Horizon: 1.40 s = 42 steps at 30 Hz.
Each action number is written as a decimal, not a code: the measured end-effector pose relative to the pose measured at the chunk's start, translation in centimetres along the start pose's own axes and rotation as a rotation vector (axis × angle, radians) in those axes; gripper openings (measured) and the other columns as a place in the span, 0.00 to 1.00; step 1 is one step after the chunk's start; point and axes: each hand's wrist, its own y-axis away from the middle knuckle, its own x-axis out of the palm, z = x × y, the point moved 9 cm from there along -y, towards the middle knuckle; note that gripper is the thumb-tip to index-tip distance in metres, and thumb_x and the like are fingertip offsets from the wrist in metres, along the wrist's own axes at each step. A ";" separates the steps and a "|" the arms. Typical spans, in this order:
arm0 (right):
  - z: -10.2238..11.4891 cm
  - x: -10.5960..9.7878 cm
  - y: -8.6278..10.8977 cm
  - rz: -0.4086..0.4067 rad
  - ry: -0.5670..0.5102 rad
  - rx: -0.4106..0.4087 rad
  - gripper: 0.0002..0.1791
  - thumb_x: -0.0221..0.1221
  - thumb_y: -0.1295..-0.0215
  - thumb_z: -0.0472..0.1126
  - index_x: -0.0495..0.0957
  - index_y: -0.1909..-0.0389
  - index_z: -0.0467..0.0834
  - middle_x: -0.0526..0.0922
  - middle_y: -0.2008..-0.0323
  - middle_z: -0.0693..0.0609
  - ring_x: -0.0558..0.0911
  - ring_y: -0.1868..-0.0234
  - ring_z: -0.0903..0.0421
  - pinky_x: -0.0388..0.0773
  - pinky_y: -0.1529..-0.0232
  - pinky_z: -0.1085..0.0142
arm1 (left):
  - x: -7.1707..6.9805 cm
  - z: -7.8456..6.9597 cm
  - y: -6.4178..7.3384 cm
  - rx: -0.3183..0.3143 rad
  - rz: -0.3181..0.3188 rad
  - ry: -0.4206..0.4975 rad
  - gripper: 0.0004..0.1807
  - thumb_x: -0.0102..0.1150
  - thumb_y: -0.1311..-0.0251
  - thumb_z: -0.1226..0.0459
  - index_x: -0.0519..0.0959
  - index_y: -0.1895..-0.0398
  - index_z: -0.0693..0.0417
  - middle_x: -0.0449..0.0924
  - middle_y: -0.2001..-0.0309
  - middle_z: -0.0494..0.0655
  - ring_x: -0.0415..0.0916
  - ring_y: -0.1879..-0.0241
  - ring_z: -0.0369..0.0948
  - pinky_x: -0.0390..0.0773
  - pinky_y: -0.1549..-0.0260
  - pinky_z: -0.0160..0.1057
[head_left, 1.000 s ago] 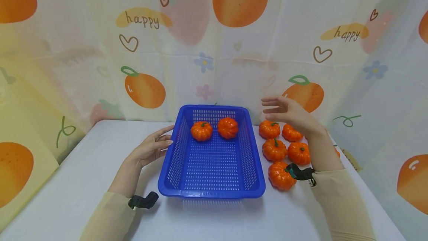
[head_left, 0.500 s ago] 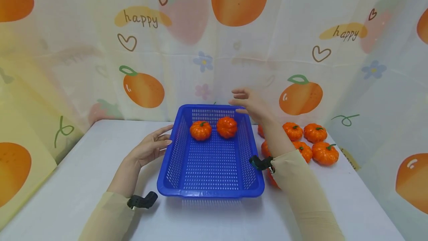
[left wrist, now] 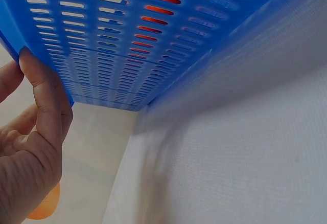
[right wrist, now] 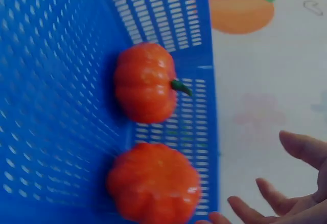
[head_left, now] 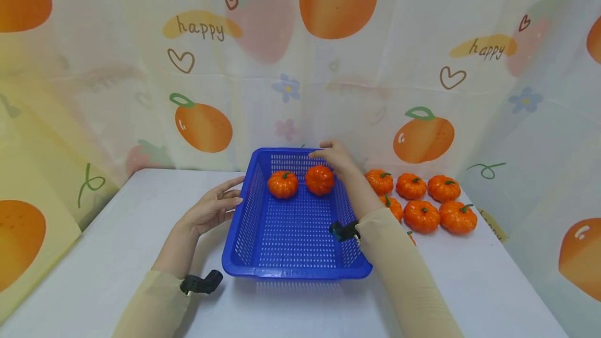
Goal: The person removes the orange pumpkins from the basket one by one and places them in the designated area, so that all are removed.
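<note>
A blue plastic basket [head_left: 296, 274] with slotted walls stands on the white table. Two small orange pumpkins, a left one [head_left: 283, 184] with its green stem up and a right one [head_left: 320, 180], lie at its far end; the right wrist view shows both close by. My left hand [head_left: 217, 206] touches the basket's left rim with extended fingers, and none of them show inside the basket. Over the far right corner hovers my right hand [head_left: 339, 160], its fingers loosely spread and holding nothing. Its spread fingers also show at the right wrist view's lower right.
Several more orange pumpkins [head_left: 421, 216] sit in rough rows on the table to the right of the basket, partly hidden by my right arm. A fruit-printed cloth [head_left: 328, 98] hangs behind the table [head_left: 141, 213].
My right hand has moved left from above the pumpkins on the table to the basket's far right corner, and lowered a little at the end. My left hand stays at the rim.
</note>
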 end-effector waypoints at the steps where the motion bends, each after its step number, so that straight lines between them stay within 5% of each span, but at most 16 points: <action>1: -0.3 0.0 -0.1 -0.001 -0.003 0.010 0.34 0.63 0.38 0.40 0.65 0.32 0.37 0.65 0.29 0.40 0.63 0.27 0.42 0.63 0.27 0.45 | 0.0 0.0 0.0 0.000 0.000 -0.001 0.40 0.54 0.32 0.68 0.48 0.21 0.52 0.81 0.54 0.37 0.83 0.58 0.33 0.83 0.54 0.31; 6: -1.6 0.3 -0.7 0.017 0.005 0.038 0.34 0.63 0.37 0.39 0.64 0.32 0.37 0.63 0.29 0.39 0.63 0.27 0.41 0.63 0.26 0.46 | 0.0 0.0 -0.1 0.003 0.005 0.004 0.40 0.54 0.32 0.68 0.47 0.21 0.53 0.81 0.53 0.37 0.83 0.58 0.33 0.83 0.54 0.31; 13: -1.8 1.2 -1.1 0.063 0.216 -0.021 0.39 0.62 0.40 0.39 0.60 0.29 0.34 0.62 0.28 0.36 0.62 0.26 0.40 0.58 0.23 0.49 | -0.1 0.0 -0.1 0.012 0.005 0.002 0.40 0.54 0.32 0.68 0.48 0.21 0.53 0.81 0.54 0.37 0.83 0.58 0.33 0.84 0.55 0.32; 22: -4.2 2.4 -1.1 0.199 0.398 0.087 0.46 0.60 0.37 0.45 0.47 0.25 0.34 0.55 0.25 0.36 0.61 0.26 0.38 0.66 0.30 0.41 | -0.1 -0.1 -0.1 -0.002 -0.002 0.003 0.40 0.54 0.32 0.69 0.48 0.21 0.52 0.81 0.55 0.38 0.82 0.58 0.33 0.83 0.56 0.31; 34: -5.5 2.8 -0.4 0.307 0.323 0.144 0.34 0.61 0.41 0.31 0.56 0.36 0.44 0.57 0.31 0.36 0.66 0.31 0.32 0.76 0.43 0.35 | -0.1 0.0 -0.1 -0.011 -0.010 0.001 0.40 0.55 0.32 0.68 0.48 0.21 0.52 0.80 0.55 0.38 0.83 0.59 0.32 0.83 0.56 0.30; 42: -5.2 2.6 -0.4 0.337 0.389 0.115 0.35 0.62 0.41 0.35 0.61 0.33 0.38 0.67 0.34 0.36 0.72 0.34 0.37 0.82 0.47 0.44 | 0.0 0.0 -0.1 -0.008 -0.012 -0.007 0.40 0.55 0.32 0.68 0.48 0.21 0.51 0.80 0.54 0.38 0.83 0.58 0.32 0.83 0.55 0.30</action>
